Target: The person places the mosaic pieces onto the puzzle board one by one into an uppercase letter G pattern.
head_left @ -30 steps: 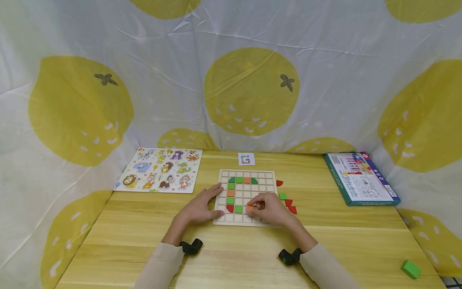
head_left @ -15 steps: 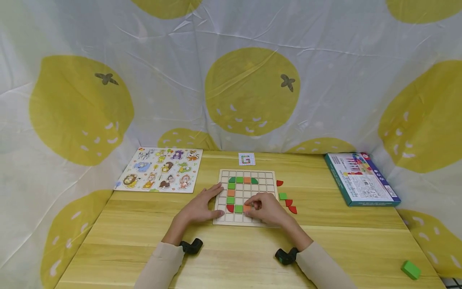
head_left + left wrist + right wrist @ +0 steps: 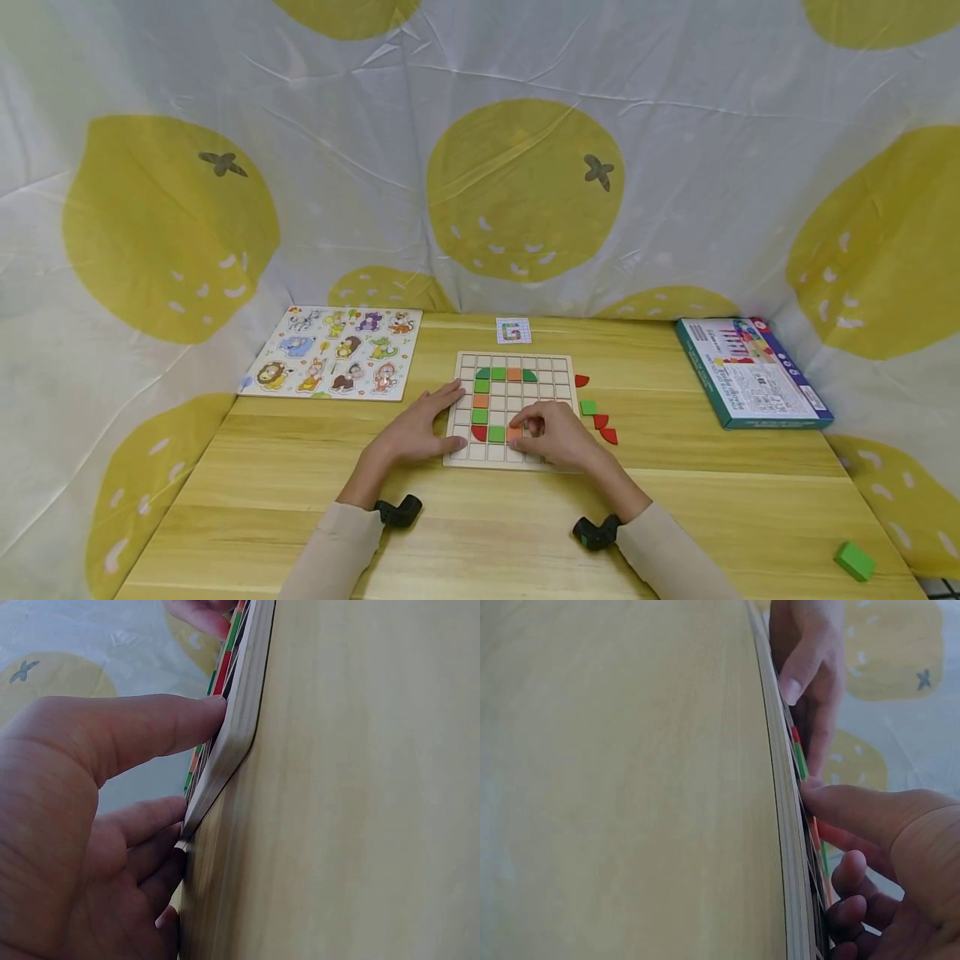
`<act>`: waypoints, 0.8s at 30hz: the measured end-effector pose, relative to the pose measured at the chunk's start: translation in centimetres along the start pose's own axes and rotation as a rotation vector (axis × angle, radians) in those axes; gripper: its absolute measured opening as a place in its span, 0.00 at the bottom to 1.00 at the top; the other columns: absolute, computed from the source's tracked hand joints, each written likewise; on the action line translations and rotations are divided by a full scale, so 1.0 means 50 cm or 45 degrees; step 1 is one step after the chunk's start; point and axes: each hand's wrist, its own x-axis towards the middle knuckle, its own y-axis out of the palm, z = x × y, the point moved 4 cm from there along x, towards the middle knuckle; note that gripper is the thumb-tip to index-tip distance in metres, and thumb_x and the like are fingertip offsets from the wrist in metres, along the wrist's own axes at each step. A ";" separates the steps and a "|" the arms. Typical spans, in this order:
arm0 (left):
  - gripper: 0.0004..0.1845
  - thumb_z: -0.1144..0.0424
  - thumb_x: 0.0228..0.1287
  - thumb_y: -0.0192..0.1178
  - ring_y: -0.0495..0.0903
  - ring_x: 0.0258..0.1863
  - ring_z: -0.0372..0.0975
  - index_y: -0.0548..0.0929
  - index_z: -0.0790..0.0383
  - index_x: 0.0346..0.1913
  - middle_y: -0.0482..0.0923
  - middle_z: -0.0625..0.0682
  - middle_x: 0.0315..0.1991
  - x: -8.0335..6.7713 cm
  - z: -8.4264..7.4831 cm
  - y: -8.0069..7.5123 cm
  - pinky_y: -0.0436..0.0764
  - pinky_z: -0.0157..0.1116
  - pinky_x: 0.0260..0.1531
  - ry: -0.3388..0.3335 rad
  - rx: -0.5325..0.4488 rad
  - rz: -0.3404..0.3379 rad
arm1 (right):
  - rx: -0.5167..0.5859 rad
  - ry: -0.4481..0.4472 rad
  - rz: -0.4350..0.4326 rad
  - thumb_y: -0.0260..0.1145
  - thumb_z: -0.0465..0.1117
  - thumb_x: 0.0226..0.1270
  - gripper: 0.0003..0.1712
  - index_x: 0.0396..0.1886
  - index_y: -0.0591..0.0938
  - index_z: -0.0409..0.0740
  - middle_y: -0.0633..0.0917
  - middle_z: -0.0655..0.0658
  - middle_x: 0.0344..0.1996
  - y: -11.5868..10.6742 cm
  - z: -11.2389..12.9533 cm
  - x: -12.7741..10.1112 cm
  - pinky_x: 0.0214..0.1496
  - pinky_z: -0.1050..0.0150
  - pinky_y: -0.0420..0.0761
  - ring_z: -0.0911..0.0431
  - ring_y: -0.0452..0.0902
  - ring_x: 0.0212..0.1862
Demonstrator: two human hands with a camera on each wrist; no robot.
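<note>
**Orange tile under your right fingertips, bottom row of the letter**

Your right hand [image 3: 558,435] sits on the near right part of the grid board [image 3: 564,364], fingers curled down with the tips on an orange tile [image 3: 513,432]. From the head view the tile lies at the left edge of that hand, just beyond the fingertips, so it is to the left of your grip and slightly far of your palm. Whether you pinch it or only press it down, the pictures do not settle; the right wrist view shows the thumb [image 3: 855,814] lying along the board's top near its edge.

The tile is square, so it has no long axis to line up. It rests in the row with the green tile [image 3: 496,433] touching on its left and the red quarter-round [image 3: 477,432] beyond that. The cell to its right is hidden under your fingers.

Your left hand [image 3: 416,432] lies flat and spread, fingers straight, against the board's left edge, holding nothing; the left wrist view shows the thumb [image 3: 161,731] touching the rim.

Your right hand is the nearer one to the loose pieces: a green square [image 3: 588,407] and red pieces [image 3: 604,428] lie on the table [image 3: 480,533] just right of the board, close to your knuckles
</note>
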 end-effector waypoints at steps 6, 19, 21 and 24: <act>0.45 0.47 0.62 0.69 0.51 0.83 0.53 0.63 0.53 0.80 0.52 0.46 0.84 0.000 -0.001 -0.001 0.49 0.54 0.82 0.017 -0.007 0.003 | 0.030 -0.007 0.012 0.79 0.47 0.60 0.11 0.42 0.90 0.55 0.78 0.54 0.24 -0.002 -0.001 -0.001 0.30 0.69 0.68 0.59 0.72 0.30; 0.46 0.48 0.62 0.69 0.47 0.83 0.59 0.63 0.52 0.81 0.52 0.46 0.84 -0.004 -0.006 -0.003 0.49 0.58 0.81 -0.008 -0.031 0.012 | 0.110 -0.008 -0.034 0.79 0.46 0.61 0.14 0.45 0.90 0.47 0.76 0.51 0.25 -0.054 -0.025 -0.016 0.30 0.70 0.68 0.59 0.69 0.29; 0.46 0.48 0.62 0.69 0.47 0.82 0.59 0.63 0.52 0.81 0.52 0.46 0.84 -0.005 -0.005 -0.003 0.49 0.58 0.81 -0.011 -0.034 0.014 | 0.103 0.009 -0.056 0.79 0.47 0.61 0.15 0.45 0.90 0.47 0.76 0.51 0.26 -0.066 -0.033 -0.019 0.30 0.70 0.68 0.59 0.70 0.29; 0.46 0.47 0.62 0.69 0.47 0.83 0.59 0.63 0.52 0.81 0.51 0.46 0.84 -0.004 -0.004 -0.002 0.49 0.58 0.81 -0.008 -0.028 0.014 | 0.101 0.031 -0.083 0.78 0.46 0.62 0.14 0.45 0.90 0.47 0.76 0.50 0.27 -0.083 -0.047 -0.025 0.31 0.69 0.69 0.58 0.70 0.30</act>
